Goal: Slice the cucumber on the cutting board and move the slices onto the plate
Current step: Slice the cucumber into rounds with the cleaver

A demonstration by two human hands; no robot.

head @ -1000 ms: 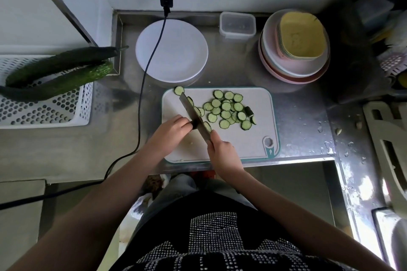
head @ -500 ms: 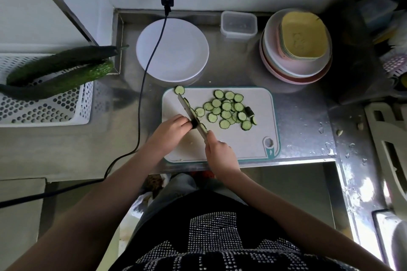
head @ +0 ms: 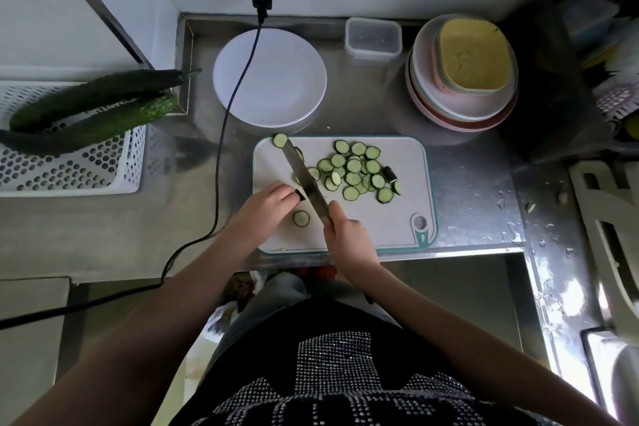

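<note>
A white cutting board (head: 397, 218) lies on the steel counter with several cucumber slices (head: 356, 171) spread over its far middle. My left hand (head: 266, 206) pinches a small dark cucumber end piece (head: 299, 195) on the board. My right hand (head: 345, 235) grips the handle of a knife (head: 304, 175), whose blade runs diagonally up and left beside the end piece. One slice (head: 301, 218) lies between my hands, another (head: 279, 140) sits at the blade's tip. The white plate (head: 269, 76) behind the board holds nothing.
A black cable (head: 238, 86) runs from the wall socket across the plate's left side and down past the board. Whole cucumbers (head: 93, 107) lie on a white perforated basket (head: 69, 166) at left. A clear container (head: 373, 36) and stacked plates (head: 463, 73) stand at the back right.
A fresh slice has dropped onto the board between my hands. The knife has shifted slightly left along the shrinking end piece.
</note>
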